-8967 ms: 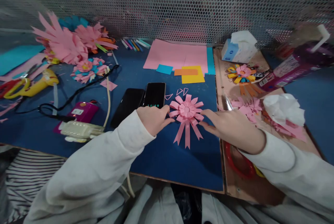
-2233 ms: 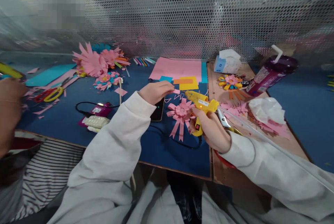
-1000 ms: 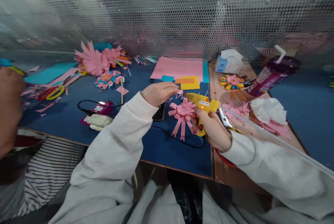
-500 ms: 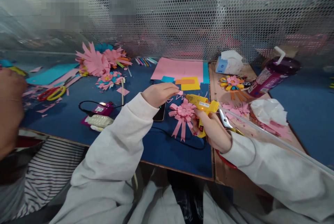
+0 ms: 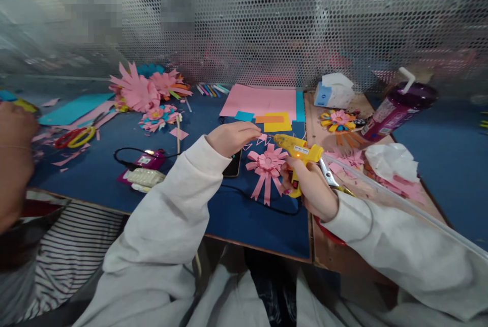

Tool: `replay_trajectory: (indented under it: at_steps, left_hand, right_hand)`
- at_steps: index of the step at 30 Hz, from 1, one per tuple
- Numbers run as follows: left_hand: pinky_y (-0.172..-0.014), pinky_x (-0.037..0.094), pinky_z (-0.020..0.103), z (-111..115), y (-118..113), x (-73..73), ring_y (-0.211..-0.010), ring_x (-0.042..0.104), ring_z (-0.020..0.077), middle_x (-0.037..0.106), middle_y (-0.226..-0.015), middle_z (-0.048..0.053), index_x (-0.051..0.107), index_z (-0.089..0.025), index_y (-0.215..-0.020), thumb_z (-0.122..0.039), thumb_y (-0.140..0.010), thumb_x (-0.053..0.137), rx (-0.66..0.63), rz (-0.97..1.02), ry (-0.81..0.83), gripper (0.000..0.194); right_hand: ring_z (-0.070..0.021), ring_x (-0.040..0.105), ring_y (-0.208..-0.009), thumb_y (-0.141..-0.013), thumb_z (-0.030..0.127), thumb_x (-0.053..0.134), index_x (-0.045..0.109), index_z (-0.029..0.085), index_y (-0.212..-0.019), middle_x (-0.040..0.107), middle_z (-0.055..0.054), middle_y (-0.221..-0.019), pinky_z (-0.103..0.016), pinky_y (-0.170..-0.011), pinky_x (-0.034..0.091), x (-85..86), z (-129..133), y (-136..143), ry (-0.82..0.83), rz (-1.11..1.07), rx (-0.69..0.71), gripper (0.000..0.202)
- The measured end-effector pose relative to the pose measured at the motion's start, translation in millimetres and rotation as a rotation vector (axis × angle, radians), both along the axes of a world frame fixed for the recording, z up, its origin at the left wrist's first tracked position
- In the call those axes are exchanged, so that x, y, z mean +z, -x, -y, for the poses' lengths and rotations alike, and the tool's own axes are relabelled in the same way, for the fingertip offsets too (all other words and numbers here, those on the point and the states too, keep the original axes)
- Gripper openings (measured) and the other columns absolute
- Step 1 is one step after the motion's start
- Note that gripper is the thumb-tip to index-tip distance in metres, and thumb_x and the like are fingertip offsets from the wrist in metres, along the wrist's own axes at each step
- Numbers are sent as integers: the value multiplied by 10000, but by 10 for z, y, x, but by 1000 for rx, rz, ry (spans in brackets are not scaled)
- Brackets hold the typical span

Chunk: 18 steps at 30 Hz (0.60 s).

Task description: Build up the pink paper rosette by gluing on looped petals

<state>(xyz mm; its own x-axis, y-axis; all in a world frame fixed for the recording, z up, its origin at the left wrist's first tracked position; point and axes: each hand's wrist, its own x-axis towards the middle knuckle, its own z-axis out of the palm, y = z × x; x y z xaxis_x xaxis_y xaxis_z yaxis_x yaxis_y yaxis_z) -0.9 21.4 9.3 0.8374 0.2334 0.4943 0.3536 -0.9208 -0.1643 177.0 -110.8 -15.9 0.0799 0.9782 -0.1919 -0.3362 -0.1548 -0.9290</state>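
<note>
My right hand [image 5: 312, 184] is wrapped round the grip of a yellow hot glue gun [image 5: 305, 150], whose small orange light is lit. Its nozzle points left, close to the fingertips of my left hand [image 5: 234, 138]. Those fingers are pinched together on a small pink paper piece [image 5: 263, 137]. Whether the nozzle touches the paper I cannot tell. Just below lies a pink paper flower [image 5: 268, 162] with strips hanging from it, left of the glue gun's grip. A dark phone [image 5: 232, 165] is partly covered by my left hand and sleeve.
Scissors [image 5: 328, 172] and pink scraps lie right of the glue gun. Farther right stand a tissue box [image 5: 333, 92] and a purple bottle [image 5: 398, 106]. Paper flowers [image 5: 137, 90], more scissors [image 5: 82, 137] and a power bank [image 5: 152, 160] are leftward. A co-worker's arm [image 5: 15, 159] is at far left.
The glue gun has shifted slightly right, its nozzle tilted up a little and farther from my left fingertips. My left hand has stayed almost in place, still pinching the pink paper piece.
</note>
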Motion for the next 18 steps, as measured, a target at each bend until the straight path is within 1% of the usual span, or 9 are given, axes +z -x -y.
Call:
replay_trajectory:
  at_steps: [5, 9, 14, 18]
  left_hand:
    - [-879, 548, 259, 12, -11, 10, -988, 649, 132, 711, -999, 68, 674, -153, -985, -255, -933, 435, -10, -9, -5, 266]
    - [-872, 548, 252, 16, -10, 13, -974, 653, 131, 713, -990, 70, 672, -137, -972, -248, -935, 430, -37, 15, -32, 269]
    - [-882, 544, 265, 21, -4, 22, -986, 649, 137, 710, -1002, 76, 670, -141, -977, -258, -933, 436, -20, 10, -1, 265]
    - [-887, 540, 258, 26, -3, 31, -992, 647, 133, 712, -997, 73, 669, -144, -983, -259, -934, 433, -11, 2, -11, 267]
  right_hand:
    - [-51, 374, -330, -759, 361, 573, 477, 193, -643, 473, 65, -518, -221, -364, 357, 6, 13, 7, 1, -5, 5, 225]
    - [-50, 369, -328, -770, 357, 558, 485, 188, -643, 458, 71, -495, -214, -363, 345, 1, 19, 3, -3, 1, 16, 224]
    - [-47, 363, -324, -768, 373, 570, 481, 187, -655, 461, 75, -496, -212, -366, 347, -5, 21, -5, -7, -8, 30, 236]
    - [-51, 357, -323, -777, 386, 574, 482, 188, -657, 441, 77, -471, -221, -377, 364, -14, 17, -5, -14, -16, 40, 249]
